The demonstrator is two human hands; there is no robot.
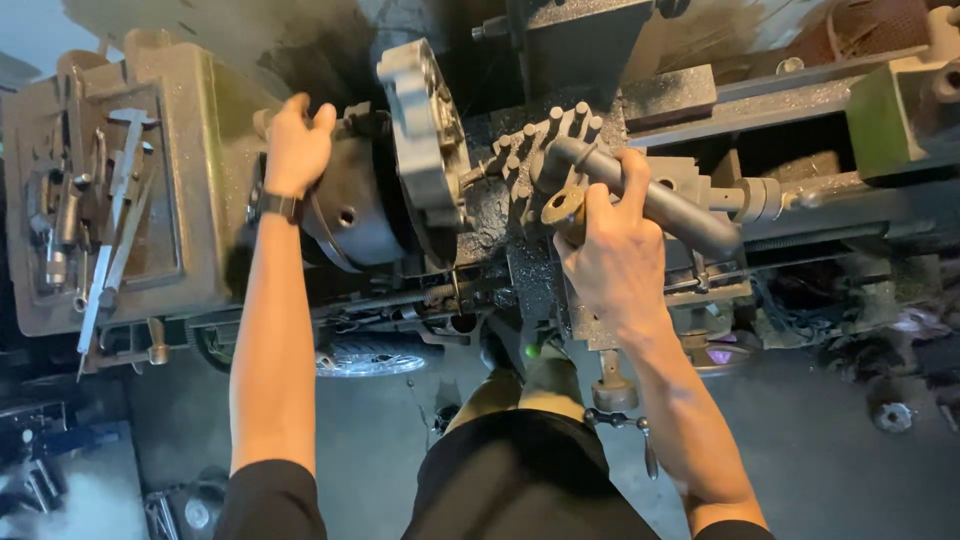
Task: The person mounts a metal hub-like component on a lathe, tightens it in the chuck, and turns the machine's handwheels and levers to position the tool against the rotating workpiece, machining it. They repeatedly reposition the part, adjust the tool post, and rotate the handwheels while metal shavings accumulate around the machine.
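I look down on a grimy metal lathe (200, 130). My left hand (296, 145), with a dark watch on the wrist, rests on top of the round dark chuck (350, 215). A grey cast workpiece (425, 140) with holes is clamped in the chuck. My right hand (610, 250) grips a long grey steel handle (670, 205) that sits on the tool post (545, 140). Its thumb lies near the handle's brown hollow end (563, 210).
A tray on the headstock (95, 190) holds a caliper, wrenches and other tools. The carriage and its handwheel (612, 390) stand in front of my legs. A green tailstock (895, 120) sits at the far right. Parts and a ribbed wheel (365, 360) lie on the floor.
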